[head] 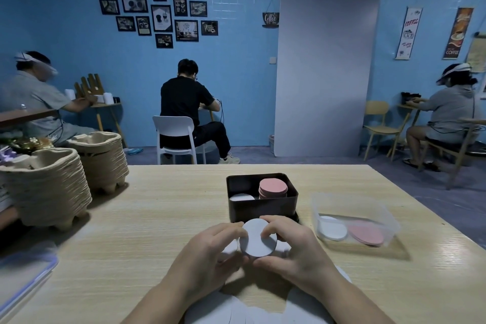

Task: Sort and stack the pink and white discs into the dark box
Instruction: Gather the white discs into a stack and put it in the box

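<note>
Both hands [252, 250] and forearms are bare, with no sleeves.

Loose white discs [226, 308] under forearms, cut by bottom edge.

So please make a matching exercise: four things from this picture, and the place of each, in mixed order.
Things:
1. pink stack
2. white stack
3. clear tub
4. pulp trays

Places:
a. table's left edge
b. held in both hands
c. right of the dark box
d. inside the dark box

Pairs: 1-d, 2-b, 3-c, 4-a
</note>
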### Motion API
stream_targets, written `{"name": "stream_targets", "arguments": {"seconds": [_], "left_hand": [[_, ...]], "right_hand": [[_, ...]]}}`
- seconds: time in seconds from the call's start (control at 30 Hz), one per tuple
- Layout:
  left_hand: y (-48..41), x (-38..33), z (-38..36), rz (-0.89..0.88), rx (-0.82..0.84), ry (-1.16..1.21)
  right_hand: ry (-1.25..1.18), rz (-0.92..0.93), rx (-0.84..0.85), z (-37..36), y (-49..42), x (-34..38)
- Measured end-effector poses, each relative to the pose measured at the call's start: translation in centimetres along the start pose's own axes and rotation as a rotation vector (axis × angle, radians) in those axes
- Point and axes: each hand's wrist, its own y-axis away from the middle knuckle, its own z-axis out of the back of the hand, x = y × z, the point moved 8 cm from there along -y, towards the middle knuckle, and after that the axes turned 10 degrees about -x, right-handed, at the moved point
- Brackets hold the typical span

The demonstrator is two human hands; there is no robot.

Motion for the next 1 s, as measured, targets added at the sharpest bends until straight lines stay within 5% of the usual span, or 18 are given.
{"name": "stream_targets", "arguments": {"seconds": [1.0], "left_hand": [[0.2, 0.3, -0.6, 0.035, 0.059, 0.053]], "right_hand": [[0.126, 0.027, 0.13, -0.9, 0.1, -0.2]]}}
